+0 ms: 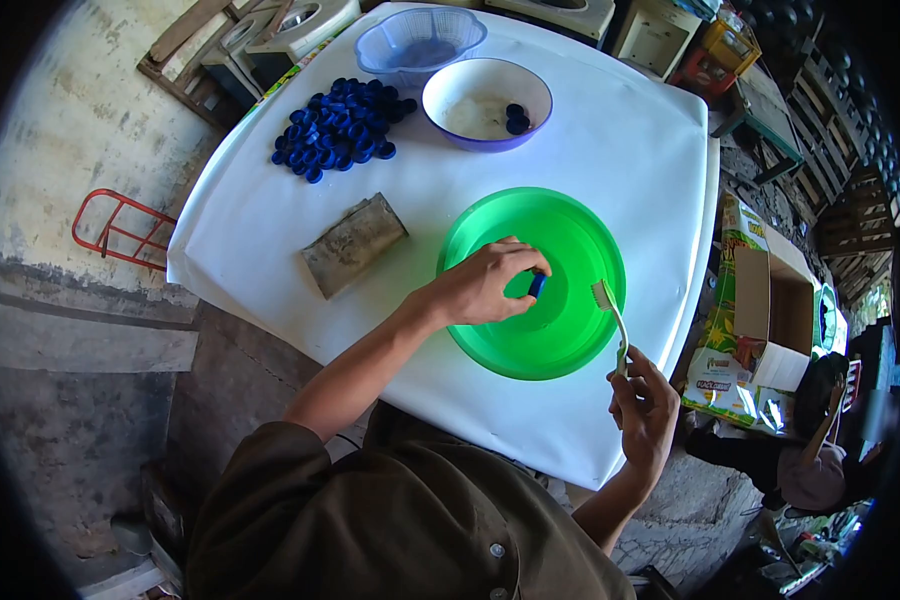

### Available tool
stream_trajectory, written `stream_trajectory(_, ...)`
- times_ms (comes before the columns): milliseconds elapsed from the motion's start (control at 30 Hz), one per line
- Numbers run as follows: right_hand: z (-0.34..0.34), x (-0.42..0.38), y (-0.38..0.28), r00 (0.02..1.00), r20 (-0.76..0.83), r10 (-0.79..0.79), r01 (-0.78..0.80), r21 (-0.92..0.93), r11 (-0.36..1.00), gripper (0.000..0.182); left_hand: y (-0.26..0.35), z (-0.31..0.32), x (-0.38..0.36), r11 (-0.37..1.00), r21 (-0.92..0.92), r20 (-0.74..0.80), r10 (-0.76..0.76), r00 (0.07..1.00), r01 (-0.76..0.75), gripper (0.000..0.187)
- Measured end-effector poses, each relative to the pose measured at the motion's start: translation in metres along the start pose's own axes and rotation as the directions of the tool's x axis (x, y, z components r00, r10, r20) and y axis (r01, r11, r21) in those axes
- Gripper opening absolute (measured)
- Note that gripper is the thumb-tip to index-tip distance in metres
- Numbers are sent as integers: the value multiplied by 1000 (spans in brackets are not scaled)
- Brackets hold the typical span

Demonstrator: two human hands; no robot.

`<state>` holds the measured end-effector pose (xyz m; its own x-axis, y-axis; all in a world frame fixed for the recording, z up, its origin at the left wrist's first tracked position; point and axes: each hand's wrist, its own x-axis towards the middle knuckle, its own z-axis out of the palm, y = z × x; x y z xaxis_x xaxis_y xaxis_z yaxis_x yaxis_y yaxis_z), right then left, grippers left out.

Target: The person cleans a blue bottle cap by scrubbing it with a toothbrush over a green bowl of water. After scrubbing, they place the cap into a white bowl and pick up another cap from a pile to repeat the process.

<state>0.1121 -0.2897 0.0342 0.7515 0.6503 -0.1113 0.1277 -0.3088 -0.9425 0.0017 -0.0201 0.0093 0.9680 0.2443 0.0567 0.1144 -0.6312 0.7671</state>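
Note:
Over the green basin (570, 330) my left hand (485, 283) pinches a blue cap (537, 284) between thumb and fingers. My right hand (645, 405) is closed round the handle of a toothbrush (615, 312), its bristles above the basin's right side. A heap of blue caps (340, 128) lies on the white-covered table at the upper left. Near it stands a white bowl with a purple outside (490, 141), holding a couple of dark blue caps (517, 120). The basin appears to hold clear liquid.
A worn grey block (354, 245) lies left of the basin. Behind the caps stands a pale blue plastic basket (420, 42). The white table (610, 120) has its right edge near cardboard boxes (775, 310). Another person (810, 475) is at the far right.

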Motion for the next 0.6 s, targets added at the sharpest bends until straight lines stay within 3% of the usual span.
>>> stream_trajectory(133,2,-1,-4,999,18,39,-38,-29,999,35,7,7,2,953,221,130,-240,962,208,39)
stream_trajectory(233,5,1,-7,1000,22,5,-4,-36,999,36,-14,26,-3,955,296,62,-39,997,19,35)
stream_trajectory(333,8,-1,-12,1000,14,16,-16,-33,999,37,-29,32,2,914,396,137,32,990,-85,33)
stream_trajectory(433,8,-2,-12,999,26,38,-37,-54,998,38,-23,31,-2,917,391,44,67,997,-79,31)
stream_trajectory(600,9,-4,-10,999,26,46,-43,-90,995,38,-8,21,4,992,114,22,-51,998,48,28)
